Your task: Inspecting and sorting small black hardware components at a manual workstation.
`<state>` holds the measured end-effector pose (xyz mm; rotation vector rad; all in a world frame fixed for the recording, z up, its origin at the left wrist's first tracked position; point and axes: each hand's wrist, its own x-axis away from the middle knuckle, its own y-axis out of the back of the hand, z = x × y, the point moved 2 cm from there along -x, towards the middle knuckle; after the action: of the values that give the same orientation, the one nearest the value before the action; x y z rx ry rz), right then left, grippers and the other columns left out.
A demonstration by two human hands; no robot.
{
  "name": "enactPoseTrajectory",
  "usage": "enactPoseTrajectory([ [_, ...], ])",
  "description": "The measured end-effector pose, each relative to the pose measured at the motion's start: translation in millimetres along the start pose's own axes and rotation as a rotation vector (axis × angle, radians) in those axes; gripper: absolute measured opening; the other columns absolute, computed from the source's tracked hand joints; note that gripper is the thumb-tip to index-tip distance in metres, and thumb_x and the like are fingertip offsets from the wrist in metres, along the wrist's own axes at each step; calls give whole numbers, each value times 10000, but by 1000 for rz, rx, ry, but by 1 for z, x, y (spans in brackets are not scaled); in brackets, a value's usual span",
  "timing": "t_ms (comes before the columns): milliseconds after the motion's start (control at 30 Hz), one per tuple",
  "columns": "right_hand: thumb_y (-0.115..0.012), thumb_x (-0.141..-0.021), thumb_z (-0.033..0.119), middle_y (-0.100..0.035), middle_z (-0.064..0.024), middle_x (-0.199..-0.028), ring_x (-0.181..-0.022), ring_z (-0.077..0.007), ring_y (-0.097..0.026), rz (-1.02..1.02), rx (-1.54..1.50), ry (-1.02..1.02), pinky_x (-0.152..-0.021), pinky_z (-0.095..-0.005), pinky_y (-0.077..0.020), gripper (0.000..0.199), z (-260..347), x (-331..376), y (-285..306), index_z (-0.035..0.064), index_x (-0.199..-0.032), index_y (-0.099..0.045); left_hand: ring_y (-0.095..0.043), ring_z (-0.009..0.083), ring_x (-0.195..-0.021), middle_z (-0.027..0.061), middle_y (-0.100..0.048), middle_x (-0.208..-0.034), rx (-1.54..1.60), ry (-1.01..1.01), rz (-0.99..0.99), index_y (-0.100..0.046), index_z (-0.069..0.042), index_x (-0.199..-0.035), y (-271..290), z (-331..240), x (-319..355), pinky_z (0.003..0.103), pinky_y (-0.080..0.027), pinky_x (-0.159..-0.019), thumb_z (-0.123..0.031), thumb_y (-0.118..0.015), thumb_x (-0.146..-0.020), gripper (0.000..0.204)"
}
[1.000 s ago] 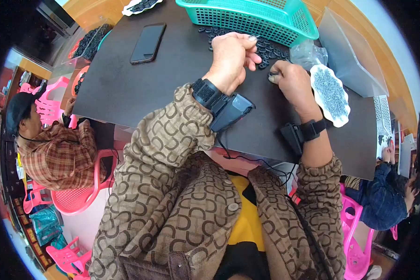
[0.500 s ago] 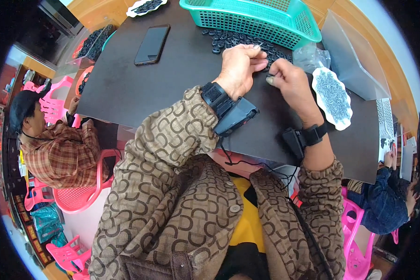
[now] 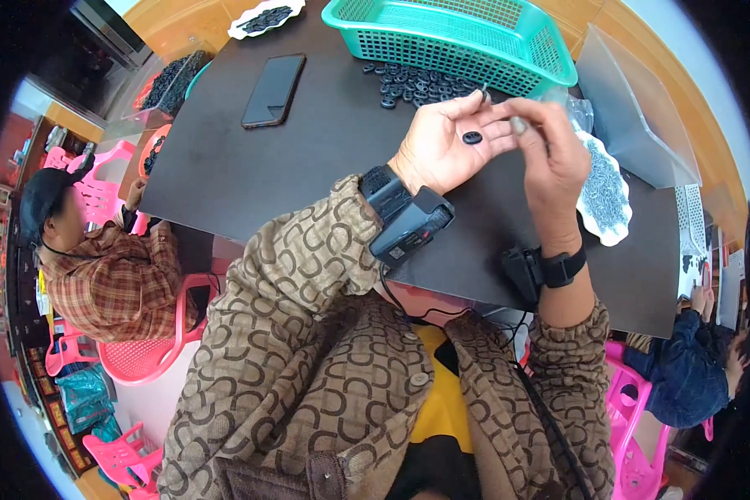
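My left hand (image 3: 443, 143) is raised palm-up above the dark table (image 3: 325, 142), and a small black ring-shaped part (image 3: 472, 137) lies on its fingers. My right hand (image 3: 550, 154) is beside it, fingertips pinching a small grey piece (image 3: 518, 126) close to the left fingertips. A pile of the same black round parts (image 3: 412, 82) lies on the table just beyond the hands, in front of a teal plastic basket (image 3: 458, 37). Both wrists carry black strapped devices.
A black phone (image 3: 273, 89) lies on the table to the left. A white scalloped dish of small dark parts (image 3: 604, 192) sits to the right, another dish (image 3: 265, 17) at the far edge. A person in a plaid shirt (image 3: 108, 275) sits left on pink chairs; another person (image 3: 692, 375) sits right.
Both hands have lifted off the pile and come toward me. The left hand has turned palm-up with a black part on it, and the right hand now pinches a small piece beside it.
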<state>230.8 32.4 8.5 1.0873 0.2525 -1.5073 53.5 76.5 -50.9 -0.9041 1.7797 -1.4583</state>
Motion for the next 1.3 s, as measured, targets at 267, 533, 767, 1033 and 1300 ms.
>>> enactPoseTrajectory([
  [267, -840, -1099, -65, -851, -93, -1175, -1025, -209, -813, 59, 87, 101, -915, -324, -639, 221, 2, 3, -3, -4, -1308, -881, -748, 433, -1482, 326, -775, -1610, 92, 77, 181, -747, 23, -1335, 29, -13, -5, 594, -569, -1373, -236, -611, -1306, 294],
  [533, -814, -1076, -82, -857, -129, -1276, -1241, -281, -841, 241, 14, 109, -1064, -394, -661, 252, 4, 9, -19, -7, -1314, -853, -735, 407, -1530, 311, -754, -1667, -121, -34, 49, -763, 34, -1374, 1, -1, 4, 567, -551, -1392, -236, -623, -1302, 313],
  [767, -846, -1059, -64, -824, -90, -1209, -1103, -225, -799, 341, -86, -144, -978, -351, -631, 222, 5, 13, -18, -17, -1276, -836, -754, 406, -1474, 310, -776, -1601, -111, -45, 39, -723, 57, -1429, 0, -5, 8, 580, -548, -1395, -232, -585, -1297, 346],
  [1033, -857, -1052, -59, -817, -67, -1160, -1042, -166, -757, 275, -26, 92, -956, -329, -616, 193, 8, 8, -21, -22, -1238, -824, -755, 385, -1458, 284, -790, -1561, -136, -19, 41, -740, 56, -1408, 3, -9, 5, 554, -569, -1351, -217, -603, -1293, 326],
  [1300, -753, -1236, 76, -837, -86, -1182, -1039, -208, -796, 49, -727, -672, -857, -310, -585, 206, -39, 6, 11, -50, -1387, -814, -822, 304, -1274, 166, -881, -1333, -693, -313, -156, -820, -22, -1238, -18, -4, 12, 541, -640, -1186, -188, -759, -1243, 177],
])
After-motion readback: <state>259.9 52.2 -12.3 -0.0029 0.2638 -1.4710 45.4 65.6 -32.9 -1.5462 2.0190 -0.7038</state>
